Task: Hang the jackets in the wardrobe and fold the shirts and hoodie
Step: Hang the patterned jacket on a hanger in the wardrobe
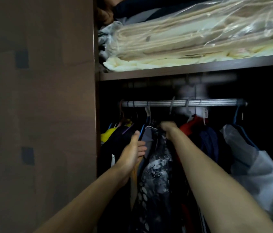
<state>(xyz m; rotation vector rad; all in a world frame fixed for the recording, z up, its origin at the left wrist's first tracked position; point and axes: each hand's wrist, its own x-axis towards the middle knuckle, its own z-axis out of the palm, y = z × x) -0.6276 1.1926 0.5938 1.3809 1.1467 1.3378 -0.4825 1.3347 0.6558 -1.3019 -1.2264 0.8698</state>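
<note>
Both my arms reach into an open wardrobe under a metal hanging rail (182, 103). A dark jacket with a grey-white pattern (156, 172) hangs between my arms. My right hand (167, 127) is closed around its top, just below the rail; the hanger itself is hidden by the hand. My left hand (132, 148) lies flat, fingers apart, against the dark clothes (115, 143) to the left of the jacket, pushing on them. A red garment (192, 123) and a navy one (209, 140) hang right of my right arm.
Several hangers hook over the rail. A pale grey garment (253, 165) hangs far right, a yellow one (107, 134) far left. A shelf (191, 68) above holds cream bedding in clear plastic (191, 34). A brown door panel (38, 115) fills the left.
</note>
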